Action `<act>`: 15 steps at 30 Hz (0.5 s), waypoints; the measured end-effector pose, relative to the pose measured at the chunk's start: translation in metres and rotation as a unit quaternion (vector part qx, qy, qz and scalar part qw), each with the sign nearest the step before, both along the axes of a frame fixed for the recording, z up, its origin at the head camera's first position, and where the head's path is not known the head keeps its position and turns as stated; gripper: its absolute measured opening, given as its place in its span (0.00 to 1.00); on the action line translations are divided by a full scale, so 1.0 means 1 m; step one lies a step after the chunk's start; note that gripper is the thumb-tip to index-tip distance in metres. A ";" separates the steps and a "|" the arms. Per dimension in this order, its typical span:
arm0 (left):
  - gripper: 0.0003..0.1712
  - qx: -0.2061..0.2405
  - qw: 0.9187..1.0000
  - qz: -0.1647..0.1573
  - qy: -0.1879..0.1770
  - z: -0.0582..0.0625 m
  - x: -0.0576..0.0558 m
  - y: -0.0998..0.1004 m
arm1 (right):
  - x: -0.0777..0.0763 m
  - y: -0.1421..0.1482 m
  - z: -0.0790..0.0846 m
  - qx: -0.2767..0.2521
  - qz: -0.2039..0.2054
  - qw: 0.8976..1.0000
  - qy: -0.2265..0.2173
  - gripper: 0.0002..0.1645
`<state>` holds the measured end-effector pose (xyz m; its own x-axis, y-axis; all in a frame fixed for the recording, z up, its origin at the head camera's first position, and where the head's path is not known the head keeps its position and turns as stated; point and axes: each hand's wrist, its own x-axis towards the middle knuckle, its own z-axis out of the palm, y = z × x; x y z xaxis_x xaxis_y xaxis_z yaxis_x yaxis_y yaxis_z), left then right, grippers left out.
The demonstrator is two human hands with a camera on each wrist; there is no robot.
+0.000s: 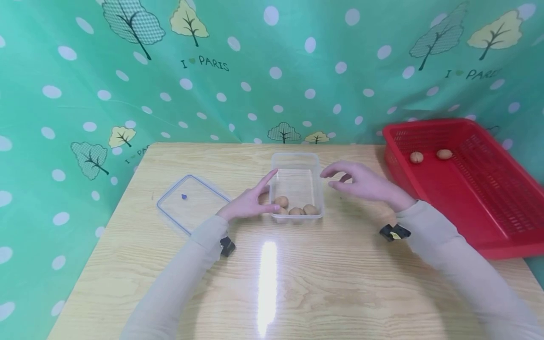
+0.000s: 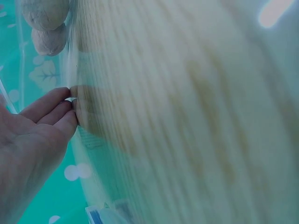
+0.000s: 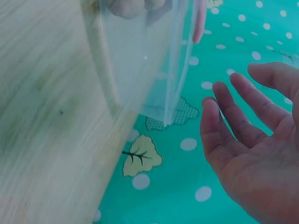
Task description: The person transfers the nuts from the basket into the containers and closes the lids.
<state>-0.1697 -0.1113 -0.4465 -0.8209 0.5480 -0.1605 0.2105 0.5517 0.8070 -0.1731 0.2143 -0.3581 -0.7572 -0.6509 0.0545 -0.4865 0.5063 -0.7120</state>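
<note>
Walnuts (image 1: 281,201) lie inside the near end of the clear plastic container (image 1: 295,161) on the surface (image 1: 323,288). The left hand (image 1: 250,204), fingers extended, touches the container's left side without grasping. The right hand (image 1: 361,182), released, is just right of the container. Lid (image 1: 194,204): container's left. Red basket (image 1: 471,193): container's right.

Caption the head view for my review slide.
Left hand against a clear container of walnuts, right hand beside it, two more walnuts in a red basket.
</note>
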 end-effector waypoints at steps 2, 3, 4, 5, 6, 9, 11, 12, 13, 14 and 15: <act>0.59 0.000 1.000 0.000 -0.001 0.000 0.000 0.000 | 0.000 0.003 0.004 0.002 -0.005 1.000 0.004 0.18; 0.59 0.001 1.000 0.000 -0.001 0.000 0.000 0.000 | 0.001 0.005 0.007 0.002 -0.008 1.000 0.006 0.18; 0.59 0.002 1.000 -0.001 -0.001 0.001 0.000 0.000 | 0.001 0.007 0.009 0.005 -0.012 1.000 0.007 0.18; 0.59 0.002 1.000 -0.001 -0.002 0.001 0.000 0.000 | 0.001 0.010 0.011 0.006 -0.016 1.000 0.008 0.18; 0.59 0.003 1.000 -0.002 -0.002 0.001 0.000 -0.001 | 0.001 0.012 0.013 0.008 -0.019 1.000 0.011 0.19; 0.59 0.008 1.000 -0.010 -0.001 0.007 0.003 0.000 | 0.002 0.020 0.019 0.009 -0.029 0.999 0.018 0.20; 0.59 0.009 1.000 -0.012 -0.001 0.008 0.003 0.000 | 0.003 0.027 0.022 0.014 -0.036 0.999 0.022 0.22; 0.59 0.011 1.000 -0.013 0.001 0.008 0.004 0.000 | 0.004 0.030 0.023 0.016 -0.044 0.999 0.022 0.22; 0.59 0.011 1.000 -0.013 0.001 0.008 0.004 0.000 | 0.004 0.033 0.025 0.017 -0.051 0.998 0.020 0.22; 0.59 0.009 1.000 -0.012 0.000 0.008 0.003 0.000 | 0.005 0.036 0.026 0.018 -0.060 0.998 0.019 0.23; 0.59 0.009 1.000 -0.012 -0.001 0.008 0.003 0.000 | 0.005 0.039 0.027 0.018 -0.068 0.997 0.018 0.23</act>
